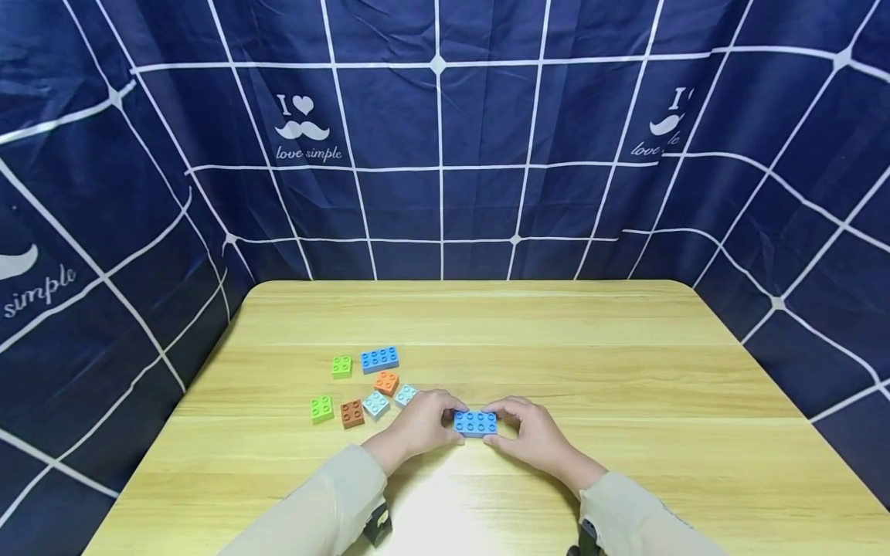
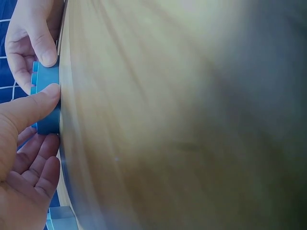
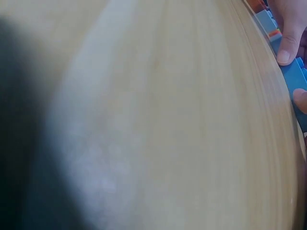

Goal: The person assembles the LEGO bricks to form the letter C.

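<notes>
A blue eight-stud toy brick (image 1: 475,424) lies studs up on the wooden table, between both hands. My left hand (image 1: 426,422) pinches its left end with thumb and fingers. At the right end, my right hand (image 1: 531,434) pinches it the same way. In the left wrist view, both thumbs press the near side of the blue brick (image 2: 48,79). The right wrist view catches only part of the blue brick (image 3: 293,79) at its edge. Just beyond the left hand sits a light blue brick (image 1: 405,395), partly covered by that hand.
Left of the hands lie another light blue brick (image 1: 376,405), an orange brick (image 1: 386,382), a brown brick (image 1: 352,414), two green bricks (image 1: 341,367) and a second long blue brick (image 1: 379,360). A dark blue checked cloth (image 1: 480,201) hangs around the wooden table (image 1: 591,332).
</notes>
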The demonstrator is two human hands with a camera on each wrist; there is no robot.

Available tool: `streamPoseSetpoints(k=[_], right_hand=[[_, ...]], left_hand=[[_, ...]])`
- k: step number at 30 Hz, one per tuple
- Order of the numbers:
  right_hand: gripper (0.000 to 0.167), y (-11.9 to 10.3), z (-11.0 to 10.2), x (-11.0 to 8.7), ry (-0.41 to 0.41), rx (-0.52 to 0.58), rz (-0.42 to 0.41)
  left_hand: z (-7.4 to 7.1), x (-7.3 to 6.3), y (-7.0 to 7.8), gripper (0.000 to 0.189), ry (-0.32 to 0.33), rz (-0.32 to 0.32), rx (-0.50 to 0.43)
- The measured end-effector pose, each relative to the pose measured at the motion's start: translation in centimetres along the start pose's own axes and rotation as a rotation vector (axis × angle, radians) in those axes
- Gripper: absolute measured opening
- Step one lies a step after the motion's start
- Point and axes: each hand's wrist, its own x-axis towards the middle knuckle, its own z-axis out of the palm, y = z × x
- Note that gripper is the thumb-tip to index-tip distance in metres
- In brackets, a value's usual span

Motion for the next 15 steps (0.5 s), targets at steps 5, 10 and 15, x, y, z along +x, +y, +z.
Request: streamPoseSetpoints(k=[5,10,15], right_hand=[[0.035,-0.1,-0.1,0.1,-0.009,0.026,0.011],[0.034,0.0,-0.1,0.2,-0.019,0.025,0.016],[0.035,-0.1,-0.2,0.2,-0.019,0.016,0.022]], left_hand=[[0.0,0.1,0.0,0.04,-0.004,-0.019,-0.017],[-0.1,-0.1,-0.2,0.045,-0.009,-0.028,-0.05],[-1.2,-0.8,-0.6,0.049,0.02,-0.036,-0.067]])
